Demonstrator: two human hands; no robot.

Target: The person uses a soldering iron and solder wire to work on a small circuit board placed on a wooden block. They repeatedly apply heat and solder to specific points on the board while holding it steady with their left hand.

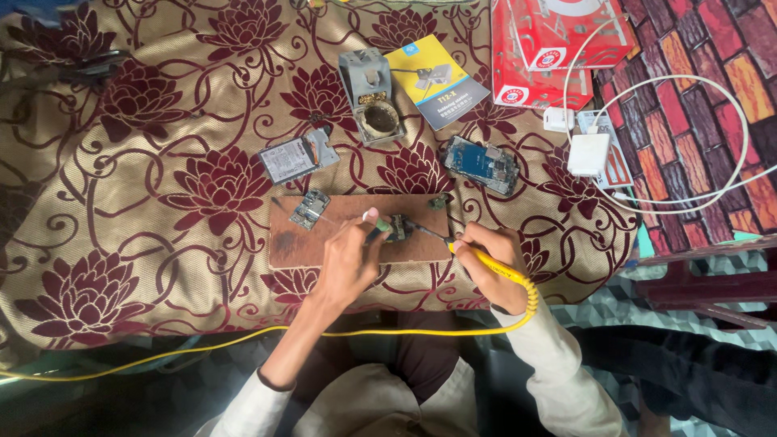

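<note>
left hand (pixel 350 257) pinching a green-tipped tool on the small circuit part (pixel 398 227), right hand (pixel 495 263) gripping the yellow-corded soldering iron (pixel 453 247): a slip could scorch the brown wooden board (pixel 324 239).

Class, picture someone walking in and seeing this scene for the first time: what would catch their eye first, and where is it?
The gold cloth with large maroon flowers covers most of the view. At its centre lies a brown wooden board, where the left hand steadies a small circuit part and the right hand points a yellow soldering iron at it. Red boxes sit at the top right, beside a white charger.
</note>
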